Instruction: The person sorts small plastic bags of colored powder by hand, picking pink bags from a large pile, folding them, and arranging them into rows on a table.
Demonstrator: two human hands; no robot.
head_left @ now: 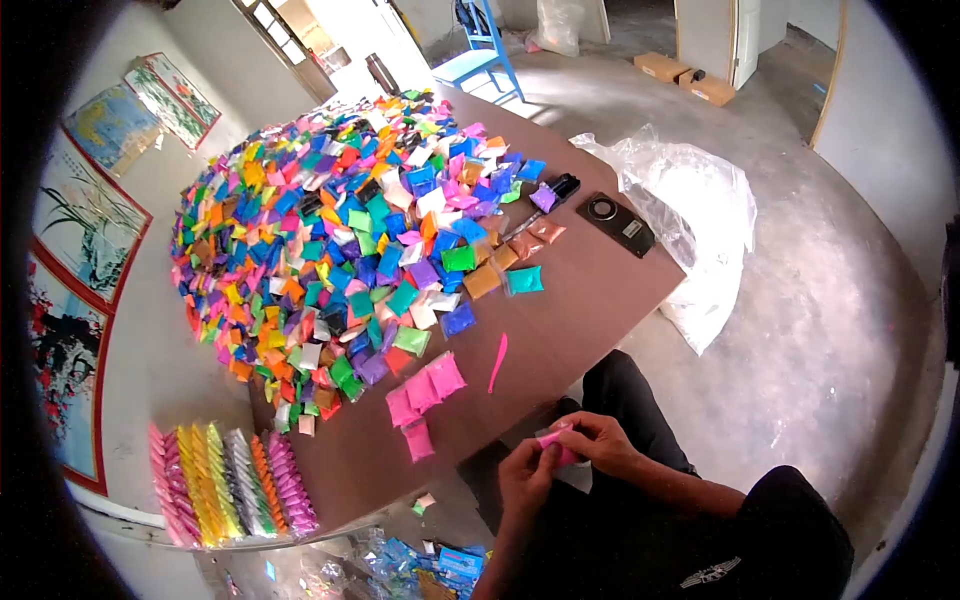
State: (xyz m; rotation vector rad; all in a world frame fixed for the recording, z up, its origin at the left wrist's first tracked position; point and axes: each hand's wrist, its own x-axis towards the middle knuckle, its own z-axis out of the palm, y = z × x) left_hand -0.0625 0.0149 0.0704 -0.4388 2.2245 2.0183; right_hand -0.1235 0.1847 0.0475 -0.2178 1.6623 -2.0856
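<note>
Close to my body, beyond the table's near edge, my left hand (527,474) and my right hand (601,444) meet around a small pink packet (563,456). The fingers of both hands are closed on it and partly cover it. Clear plastic shows just below the fingers. On the table in front of me lie several pink packets (428,388), grouped together, with one more pink packet (418,440) at their lower end. A thin pink strip (498,362) rests apart from them, to their right.
A big heap of multicoloured packets (330,250) covers much of the brown table (590,310). Rows of twisted, wrapped pieces (225,480) lie at its left corner. A black device (617,222) sits near the right edge, beside a large clear bag (705,230). Wrappers (400,570) litter the floor.
</note>
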